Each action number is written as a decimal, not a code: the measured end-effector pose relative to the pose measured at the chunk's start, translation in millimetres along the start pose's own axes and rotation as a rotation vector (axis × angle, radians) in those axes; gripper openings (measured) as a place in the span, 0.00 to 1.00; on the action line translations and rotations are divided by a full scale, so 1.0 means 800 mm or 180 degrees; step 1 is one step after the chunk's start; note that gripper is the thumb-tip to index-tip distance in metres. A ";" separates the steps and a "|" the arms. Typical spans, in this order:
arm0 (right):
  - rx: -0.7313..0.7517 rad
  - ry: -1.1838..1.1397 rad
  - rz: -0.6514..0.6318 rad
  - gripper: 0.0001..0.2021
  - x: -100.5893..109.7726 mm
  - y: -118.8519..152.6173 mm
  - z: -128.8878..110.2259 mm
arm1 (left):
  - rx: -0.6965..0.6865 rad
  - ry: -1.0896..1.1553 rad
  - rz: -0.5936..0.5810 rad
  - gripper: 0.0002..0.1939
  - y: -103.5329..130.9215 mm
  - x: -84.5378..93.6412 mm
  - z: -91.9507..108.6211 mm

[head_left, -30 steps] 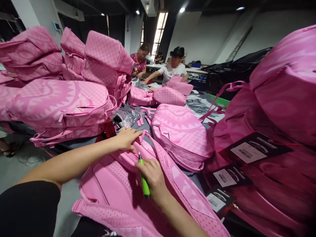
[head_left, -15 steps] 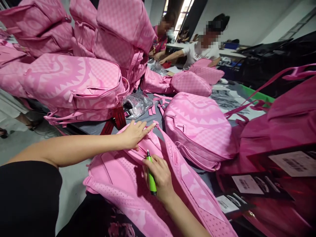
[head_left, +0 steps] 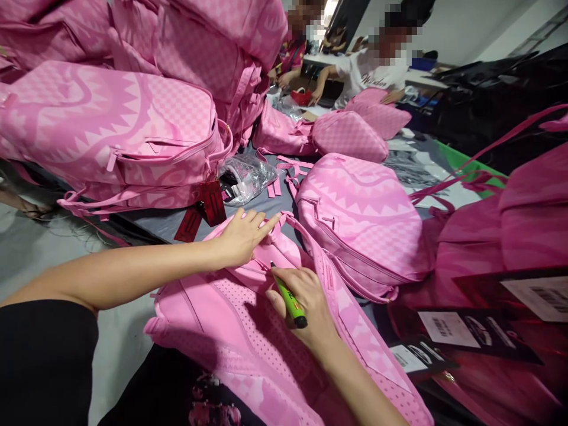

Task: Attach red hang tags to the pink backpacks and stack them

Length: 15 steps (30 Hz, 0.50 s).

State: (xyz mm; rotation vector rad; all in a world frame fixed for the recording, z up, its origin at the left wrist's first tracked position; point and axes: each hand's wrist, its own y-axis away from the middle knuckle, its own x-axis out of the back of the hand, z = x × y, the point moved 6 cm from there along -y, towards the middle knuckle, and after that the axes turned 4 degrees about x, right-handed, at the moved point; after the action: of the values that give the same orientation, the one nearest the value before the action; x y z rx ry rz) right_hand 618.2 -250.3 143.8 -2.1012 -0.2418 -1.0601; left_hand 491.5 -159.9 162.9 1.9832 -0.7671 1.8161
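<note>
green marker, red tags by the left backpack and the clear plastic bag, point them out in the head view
green marker (head_left: pixel 290 303): head view, middle of its barrel
red tags (head_left: pixel 213 204): head view, face of the right-hand tag
clear plastic bag (head_left: pixel 254 180): head view, middle of its crinkled front

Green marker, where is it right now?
In the head view, the green marker is just right of centre, in the right hand, above the dotted back panel of the nearest pink backpack.
</note>
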 end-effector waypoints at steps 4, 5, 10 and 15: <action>-0.0217 -0.0241 -0.0422 0.14 0.001 -0.014 0.012 | -0.0030 0.0063 -0.0049 0.51 -0.003 -0.008 0.000; -0.0207 -0.0284 -0.0451 0.13 0.001 -0.016 0.012 | -0.0131 0.0084 -0.0030 0.52 -0.004 -0.011 0.002; -0.0091 -0.0436 -0.0157 0.09 -0.003 -0.013 0.008 | -0.0704 0.0218 0.0144 0.62 -0.014 -0.028 0.014; -0.0377 -0.0518 0.0066 0.09 -0.005 0.000 0.016 | -0.0561 0.0218 -0.0034 0.61 -0.023 -0.036 0.016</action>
State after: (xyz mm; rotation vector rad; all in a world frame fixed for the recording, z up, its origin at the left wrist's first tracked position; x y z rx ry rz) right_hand 623.6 -240.5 136.2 -2.2949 -0.2410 -0.9115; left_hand 511.6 -148.6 135.0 1.8015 -0.8619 1.7363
